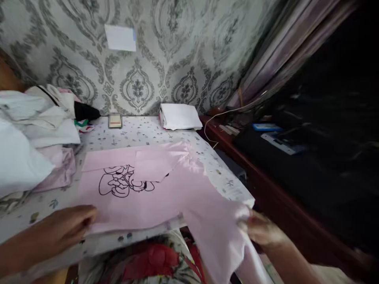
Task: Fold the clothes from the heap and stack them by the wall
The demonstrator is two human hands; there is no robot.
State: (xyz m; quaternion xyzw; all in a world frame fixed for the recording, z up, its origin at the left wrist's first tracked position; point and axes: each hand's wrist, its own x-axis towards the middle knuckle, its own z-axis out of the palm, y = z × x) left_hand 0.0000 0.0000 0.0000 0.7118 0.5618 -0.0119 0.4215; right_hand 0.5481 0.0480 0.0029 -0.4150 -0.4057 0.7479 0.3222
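Observation:
A pink T-shirt with a black line drawing lies spread over a white patterned sheet, its far side folded inward over part of the drawing. At the near left corner of the shirt, my left hand is closed on the hem, fingers curled. My right hand grips the shirt near the shoulder at the right, and the near sleeve hangs over the front edge. The right fingertips are slightly blurred and partly behind the cloth.
Heaped white and pink clothes lie at the left. Against the patterned wall sit a folded white cloth and a small box. A white cable runs along the right, beside a dark wooden edge. My patterned red clothing is below.

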